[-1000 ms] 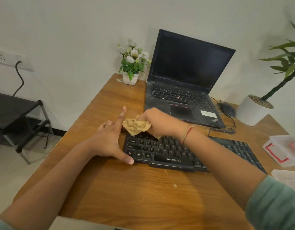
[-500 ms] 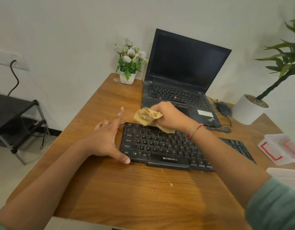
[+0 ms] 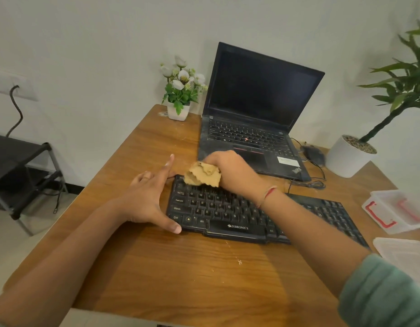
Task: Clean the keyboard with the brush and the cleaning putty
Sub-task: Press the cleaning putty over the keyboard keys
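While the putty is bunched in the gripping right hand over the far left corner of the keyboard, the keys further right probably still need dabbing; no brush is in view. The left hand, fingers straight, braces the keyboard's left end. The laptop stands just behind it, and crumbs lie on the roomy tabletop in front.

Soft even light; wide-angle bowing at edges
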{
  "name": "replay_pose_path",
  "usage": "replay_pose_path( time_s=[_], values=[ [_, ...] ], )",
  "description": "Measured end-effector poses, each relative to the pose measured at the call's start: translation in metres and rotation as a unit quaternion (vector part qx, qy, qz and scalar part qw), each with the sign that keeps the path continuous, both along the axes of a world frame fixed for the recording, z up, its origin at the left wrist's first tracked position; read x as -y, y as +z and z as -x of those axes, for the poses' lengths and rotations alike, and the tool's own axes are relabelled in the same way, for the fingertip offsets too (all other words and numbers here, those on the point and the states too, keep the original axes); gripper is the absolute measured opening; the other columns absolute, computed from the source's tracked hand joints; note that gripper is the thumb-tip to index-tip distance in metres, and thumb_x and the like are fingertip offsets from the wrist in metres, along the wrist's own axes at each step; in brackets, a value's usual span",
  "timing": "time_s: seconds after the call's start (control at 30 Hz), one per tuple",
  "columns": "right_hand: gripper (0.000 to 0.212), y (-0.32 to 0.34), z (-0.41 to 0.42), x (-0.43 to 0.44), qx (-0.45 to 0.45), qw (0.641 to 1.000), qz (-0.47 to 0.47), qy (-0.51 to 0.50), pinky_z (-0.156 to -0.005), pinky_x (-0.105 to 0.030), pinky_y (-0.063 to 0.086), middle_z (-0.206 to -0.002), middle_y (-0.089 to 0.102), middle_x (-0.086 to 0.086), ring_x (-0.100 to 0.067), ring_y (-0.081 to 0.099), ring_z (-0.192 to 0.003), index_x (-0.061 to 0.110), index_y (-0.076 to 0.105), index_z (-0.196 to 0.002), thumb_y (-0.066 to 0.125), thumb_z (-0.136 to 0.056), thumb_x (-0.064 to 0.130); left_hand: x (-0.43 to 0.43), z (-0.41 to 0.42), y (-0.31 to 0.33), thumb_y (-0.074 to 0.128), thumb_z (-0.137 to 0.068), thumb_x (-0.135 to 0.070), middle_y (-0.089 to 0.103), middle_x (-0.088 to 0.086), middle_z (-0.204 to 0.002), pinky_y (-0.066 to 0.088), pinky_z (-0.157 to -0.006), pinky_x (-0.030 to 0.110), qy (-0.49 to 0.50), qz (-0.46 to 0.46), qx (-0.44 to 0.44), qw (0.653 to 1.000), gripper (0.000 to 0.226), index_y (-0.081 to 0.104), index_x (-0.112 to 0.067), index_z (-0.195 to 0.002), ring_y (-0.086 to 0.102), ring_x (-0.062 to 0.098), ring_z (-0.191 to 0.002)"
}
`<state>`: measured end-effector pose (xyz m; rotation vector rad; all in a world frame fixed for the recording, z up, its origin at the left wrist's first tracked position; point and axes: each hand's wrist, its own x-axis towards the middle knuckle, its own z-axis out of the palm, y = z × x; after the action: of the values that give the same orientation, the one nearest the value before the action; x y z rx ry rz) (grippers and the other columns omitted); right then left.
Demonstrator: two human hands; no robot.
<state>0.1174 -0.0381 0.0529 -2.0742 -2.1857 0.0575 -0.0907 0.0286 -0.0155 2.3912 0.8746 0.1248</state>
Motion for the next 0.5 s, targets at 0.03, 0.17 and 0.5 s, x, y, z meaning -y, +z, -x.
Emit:
replay_pose_path(
  time_s=[0.03, 0.17, 0.5],
  values=[
    [0.019, -0.007, 0.006, -0.001, -0.02, 1.0, -0.015, -0.014, -0.069, -0.033, 0.053, -0.08, 0.066, 0.0, -0.017, 0.062, -0.075, 0.012, 0.063, -0.071, 0.058, -0.089, 0.014, 0.0, -0.001, -0.001, 0.065, -0.029, -0.088, 0.009, 0.001, -0.158, -0.003, -0.117, 0.041, -0.003, -0.003, -0.002, 1.0, 0.152, -0.04, -0.046, -0.131, 0.004, 0.028, -0.144],
    [0.014, -0.031, 0.024, 0.009, 0.047, 0.998, -0.028, 0.008, -0.066, -0.025, 0.043, -0.093, 0.066, -0.001, -0.019, 0.063, -0.089, 0.017, 0.062, -0.084, 0.058, -0.086, 0.003, -0.003, -0.002, -0.003, 0.063, -0.027, -0.091, 0.012, 0.005, -0.158, 0.0, -0.118, 0.043, 0.003, -0.019, -0.003, 1.0, 0.152, -0.041, -0.049, -0.13, 0.007, 0.03, -0.144],
    [0.016, -0.003, 0.011, 0.008, -0.094, 0.994, -0.039, -0.046, -0.064, -0.024, 0.045, -0.078, 0.066, 0.003, -0.012, 0.061, -0.074, 0.014, 0.065, -0.075, 0.06, -0.09, 0.017, 0.0, 0.0, -0.004, 0.058, -0.032, -0.092, 0.004, 0.002, -0.159, -0.005, -0.114, 0.034, -0.019, -0.043, 0.009, 0.999, 0.149, -0.043, -0.044, -0.13, 0.002, 0.02, -0.144]
  ],
)
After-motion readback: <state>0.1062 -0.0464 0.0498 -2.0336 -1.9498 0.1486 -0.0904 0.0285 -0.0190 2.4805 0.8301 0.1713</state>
